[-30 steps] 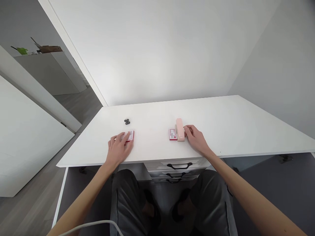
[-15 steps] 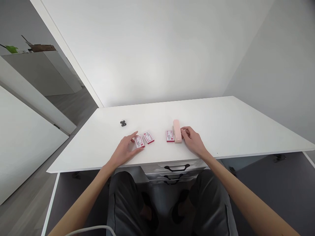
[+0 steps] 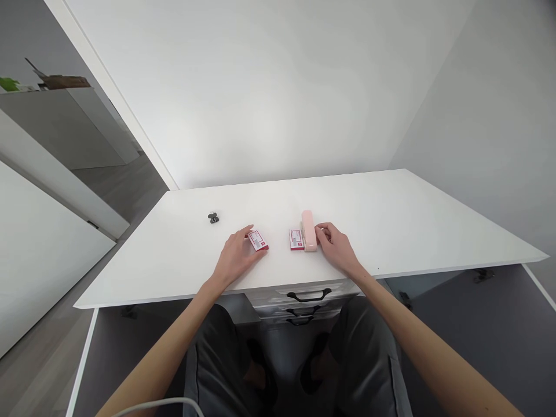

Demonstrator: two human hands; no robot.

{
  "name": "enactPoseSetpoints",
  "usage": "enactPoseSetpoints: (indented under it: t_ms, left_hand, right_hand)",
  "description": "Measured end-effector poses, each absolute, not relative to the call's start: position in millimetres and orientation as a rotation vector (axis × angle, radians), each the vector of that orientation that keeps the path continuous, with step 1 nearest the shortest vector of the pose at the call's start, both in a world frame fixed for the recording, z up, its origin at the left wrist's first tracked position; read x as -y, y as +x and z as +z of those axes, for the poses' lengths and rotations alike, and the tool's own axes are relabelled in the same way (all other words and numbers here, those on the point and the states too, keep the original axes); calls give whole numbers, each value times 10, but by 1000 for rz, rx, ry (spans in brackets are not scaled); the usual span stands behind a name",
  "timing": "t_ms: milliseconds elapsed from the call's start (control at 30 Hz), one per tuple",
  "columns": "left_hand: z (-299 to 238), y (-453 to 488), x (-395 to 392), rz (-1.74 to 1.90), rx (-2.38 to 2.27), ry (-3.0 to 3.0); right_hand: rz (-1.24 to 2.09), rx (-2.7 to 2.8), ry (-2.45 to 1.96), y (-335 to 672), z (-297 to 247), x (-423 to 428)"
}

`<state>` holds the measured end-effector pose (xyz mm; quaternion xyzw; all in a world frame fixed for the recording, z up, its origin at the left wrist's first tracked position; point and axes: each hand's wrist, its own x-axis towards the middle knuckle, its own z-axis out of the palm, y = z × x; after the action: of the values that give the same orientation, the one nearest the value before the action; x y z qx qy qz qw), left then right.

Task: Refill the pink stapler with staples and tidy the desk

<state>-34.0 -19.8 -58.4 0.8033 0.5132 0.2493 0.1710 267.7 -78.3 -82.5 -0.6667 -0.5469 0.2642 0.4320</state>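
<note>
My left hand has its thumb and fingers around a small red-and-white staple box on the white tabletop. Only one box shows at that hand; a second one seen there before is out of sight, and I cannot tell whether it lies under the hand or the visible box. To the right, a pale pink stapler stands close beside another red-and-white staple box. The curled fingers of my right hand press against the stapler's right side; their exact grip is partly hidden.
A small black clip-like object lies at the left rear of the white tabletop. Black-handled drawers sit below its front edge, above my legs. A pale cable crosses my left forearm. A white wall rises behind.
My left hand has shifted right, from the left box onto the right one of the pair, and only one box shows there now. My right hand and the stapler stay together.
</note>
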Motion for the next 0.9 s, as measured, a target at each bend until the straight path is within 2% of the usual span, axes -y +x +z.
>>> enactPoseSetpoints:
  t_ms: [167,367,633,900]
  left_hand:
    - [-545,-279,180,706,-1423,2200]
    - [-464,45,130,722,-1177,2206]
    - [-355,445,0,593,-940,2224]
    - [-391,558,-72,509,-911,2204]
  right_hand:
    - [655,1368,-1672,2676,-824,770]
    - [672,1365,-1660,2678,-813,767]
    - [685,1352,-1650,2667,-777,767]
    - [666,1374,-1662,2662,-747,757]
